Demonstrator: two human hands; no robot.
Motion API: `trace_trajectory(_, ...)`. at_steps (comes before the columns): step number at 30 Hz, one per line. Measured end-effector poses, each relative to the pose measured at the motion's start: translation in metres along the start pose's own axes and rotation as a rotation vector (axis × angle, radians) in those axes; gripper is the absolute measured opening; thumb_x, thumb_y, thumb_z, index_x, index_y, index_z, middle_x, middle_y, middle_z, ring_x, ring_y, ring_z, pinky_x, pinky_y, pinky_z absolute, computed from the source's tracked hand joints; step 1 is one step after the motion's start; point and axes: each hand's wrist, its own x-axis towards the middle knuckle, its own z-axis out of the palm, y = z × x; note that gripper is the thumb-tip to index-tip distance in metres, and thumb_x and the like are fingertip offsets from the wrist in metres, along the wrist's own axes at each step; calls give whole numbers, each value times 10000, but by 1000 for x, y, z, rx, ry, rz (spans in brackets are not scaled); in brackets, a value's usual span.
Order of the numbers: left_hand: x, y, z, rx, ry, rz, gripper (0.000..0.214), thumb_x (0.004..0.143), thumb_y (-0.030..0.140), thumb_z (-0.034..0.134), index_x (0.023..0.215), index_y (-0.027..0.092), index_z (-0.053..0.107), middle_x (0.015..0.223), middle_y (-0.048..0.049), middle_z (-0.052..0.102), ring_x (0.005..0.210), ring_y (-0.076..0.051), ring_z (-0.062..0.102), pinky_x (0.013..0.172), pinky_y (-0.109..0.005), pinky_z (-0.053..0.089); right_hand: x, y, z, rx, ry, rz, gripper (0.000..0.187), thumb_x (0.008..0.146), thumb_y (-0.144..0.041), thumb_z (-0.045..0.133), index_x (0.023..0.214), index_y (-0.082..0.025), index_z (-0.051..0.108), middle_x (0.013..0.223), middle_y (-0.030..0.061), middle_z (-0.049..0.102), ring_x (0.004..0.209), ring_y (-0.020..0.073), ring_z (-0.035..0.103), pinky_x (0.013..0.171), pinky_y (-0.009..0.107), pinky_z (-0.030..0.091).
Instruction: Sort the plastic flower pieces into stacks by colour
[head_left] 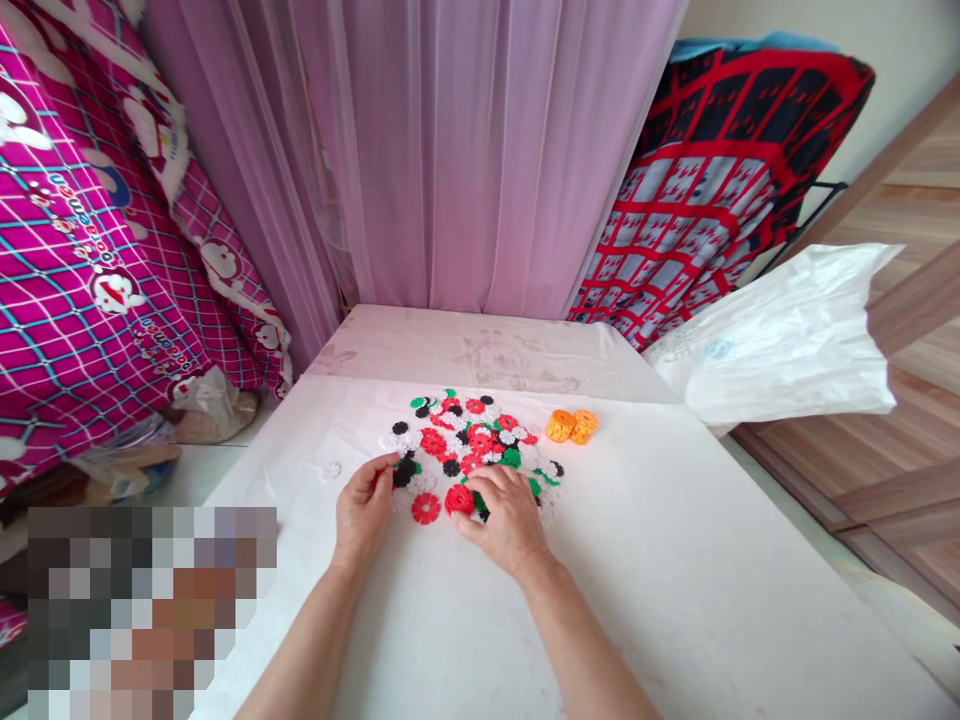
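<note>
A loose pile of notched plastic discs (480, 437) in red, black, green and white lies on the white-covered table. My right hand (510, 515) is at the near side of the pile, with its thumb and fingers closed round a small stack of red notched discs (459, 499). A single red disc (426, 508) lies flat just left of that stack. My left hand (365, 508) is at the pile's left edge, its fingers curled into a pinch. What they hold, if anything, is hidden. Right beside those fingertips are black discs (405, 472).
Two orange disc stacks (571, 427) stand right of the pile. A pale disc (330, 470) lies apart on the left. A white plastic bag (787, 340) hangs by the table's right edge. Purple curtains (480, 150) hang behind; a pink patterned cloth (97, 230) is at left.
</note>
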Motion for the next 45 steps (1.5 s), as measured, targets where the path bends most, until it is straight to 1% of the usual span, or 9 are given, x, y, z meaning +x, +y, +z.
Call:
trace_trajectory(15, 0, -4, 1, -12, -7, -1, 353, 787, 454, 572, 971, 206, 743, 977, -69, 761, 920, -209, 684, 874, -350, 526, -2, 0, 0, -27, -21, -14, 198, 765, -318, 723, 939, -228, 693, 1045, 44, 714, 971, 239, 595, 871, 383, 403)
trace_trajectory(21, 0, -4, 1, -16, -1, -12, 346, 785, 454, 579, 960, 204, 744, 942, -66, 758, 914, -209, 684, 856, -350, 533, 4, 21, -3, -66, 23, 43, 129, 862, -250, 622, 955, -239, 710, 1028, 40, 717, 950, 217, 601, 849, 354, 416)
trace_trajectory(23, 0, -4, 1, -18, -1, -16, 346, 783, 456, 589, 959, 201, 743, 923, -64, 755, 908, -205, 683, 838, -336, 537, 10, 30, -4, -102, 15, 74, 172, 872, -208, 597, 981, -250, 723, 1035, 38, 715, 949, 213, 600, 848, 350, 425)
trace_trajectory(28, 0, -2, 1, -22, -7, -24, 352, 786, 451, 581, 968, 196, 742, 938, -65, 753, 923, -204, 680, 843, -328, 533, 29, 40, -3, -151, -130, 39, 321, 837, -234, 652, 1149, -284, 709, 1094, 47, 685, 1023, 232, 581, 884, 363, 436)
trace_trajectory(32, 0, -1, 1, -20, -6, -18, 348, 785, 442, 575, 963, 195, 743, 951, -65, 757, 923, -206, 681, 865, -346, 528, 43, 37, -10, -195, -339, 37, 444, 811, -282, 695, 1253, -302, 662, 1222, 65, 628, 1132, 258, 535, 948, 385, 413)
trace_trajectory(35, 0, -1, 0, -11, -6, -16, 333, 785, 433, 576, 956, 201, 745, 921, -55, 757, 911, -204, 683, 864, -350, 532, 54, 33, -18, -220, -495, 76, 448, 810, -275, 703, 1255, -304, 655, 1264, 66, 595, 1159, 259, 516, 977, 389, 391)
trace_trajectory(38, 0, -2, 0, -9, -4, -6, 308, 789, 418, 578, 948, 213, 745, 887, -42, 754, 900, -199, 686, 849, -344, 540, 63, 29, -24, -230, -561, 100, 380, 804, -265, 718, 1181, -284, 684, 1233, 67, 594, 1140, 251, 524, 979, 386, 385)
trace_trajectory(42, 0, -2, 0, -12, -5, -8, 309, 793, 415, 572, 955, 216, 744, 891, -42, 753, 912, -202, 688, 859, -347, 539, 61, 31, -27, -205, -525, 130, 346, 788, -289, 739, 1122, -212, 685, 1215, 96, 604, 1143, 269, 534, 994, 407, 388)
trace_trajectory(45, 1, -3, 1, -7, -3, -13, 321, 789, 425, 572, 955, 211, 745, 902, -49, 754, 915, -204, 686, 870, -350, 532, 46, 32, -30, -107, -379, 197, 347, 781, -317, 741, 1104, -211, 669, 1206, 88, 615, 1151, 264, 545, 994, 403, 405)
